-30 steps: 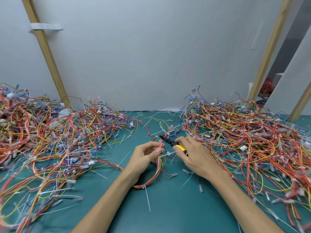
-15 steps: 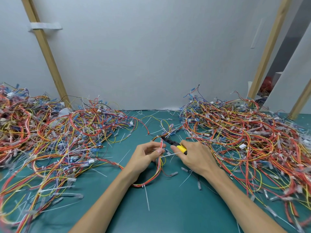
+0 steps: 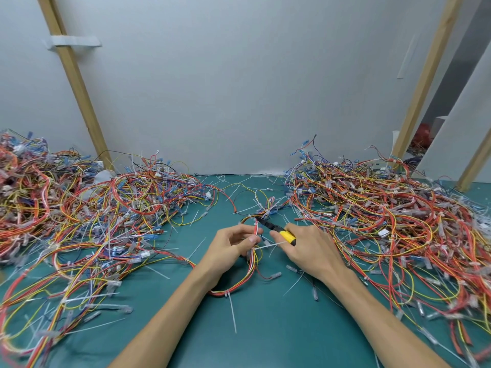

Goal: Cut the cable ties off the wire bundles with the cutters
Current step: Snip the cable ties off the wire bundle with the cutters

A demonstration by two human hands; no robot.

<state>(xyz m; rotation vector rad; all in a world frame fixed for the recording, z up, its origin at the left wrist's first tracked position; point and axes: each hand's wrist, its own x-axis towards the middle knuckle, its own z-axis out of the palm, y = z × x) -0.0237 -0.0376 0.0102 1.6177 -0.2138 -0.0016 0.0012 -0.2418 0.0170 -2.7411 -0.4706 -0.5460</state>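
A wire bundle [image 3: 252, 261] and cutters [image 3: 280, 231] are held above the green table [image 3: 265, 328].
The bundle is pinched in the grip of the left hand [image 3: 231, 248]; the yellow-handled cutters are grasped by the right hand [image 3: 309, 252], tips at the wires above a white cable tie [image 3: 269, 245].

left hand [image 3: 230, 247] pinching wire bundle [image 3: 252, 257], right hand [image 3: 309, 249] gripping cutters [image 3: 279, 232]

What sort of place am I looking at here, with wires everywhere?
Probably a makeshift workbench for reworking wire harnesses: a green table heaped with wire bundles, cut cable ties strewn about, yellow-handled cutters in the right hand, and white panels braced by wooden struts.
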